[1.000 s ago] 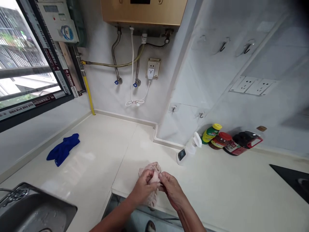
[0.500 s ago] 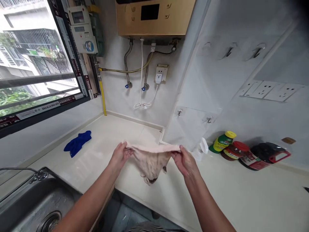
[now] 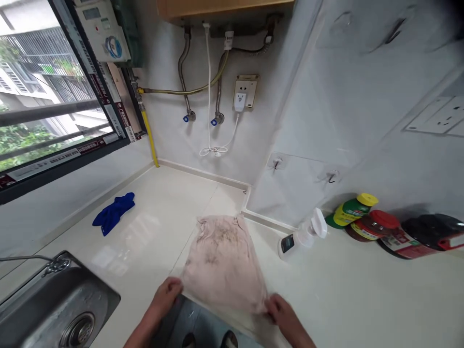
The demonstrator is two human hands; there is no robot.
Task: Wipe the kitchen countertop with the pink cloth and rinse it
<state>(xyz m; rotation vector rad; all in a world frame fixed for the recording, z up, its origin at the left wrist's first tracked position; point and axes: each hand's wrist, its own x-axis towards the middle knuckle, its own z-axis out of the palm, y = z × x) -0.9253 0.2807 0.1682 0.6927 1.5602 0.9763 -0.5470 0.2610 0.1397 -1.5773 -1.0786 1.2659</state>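
A pale pink cloth (image 3: 224, 261) with brownish stains lies spread on the white counter, its near edge close to the counter's front edge. My left hand (image 3: 167, 296) is closed at the cloth's near left corner, fingers curled on it. At the near right corner, my right hand (image 3: 285, 315) pinches the fabric. A white spray bottle (image 3: 299, 239) stands to the right of the cloth. Farther left on the counter rests a crumpled blue cloth (image 3: 114, 212).
A steel sink (image 3: 47, 302) is at the lower left. Against the right wall stand a green-yellow bottle (image 3: 351, 211), a red-lidded jar (image 3: 373, 225) and a dark jug (image 3: 416, 235). Pipes and a plugged-in socket (image 3: 245, 92) are on the back wall.
The pink cloth has gone from hanging bunched between my raised hands to lying flat on the counter. Both hands have come down and nearer to me. The view has tilted downward.
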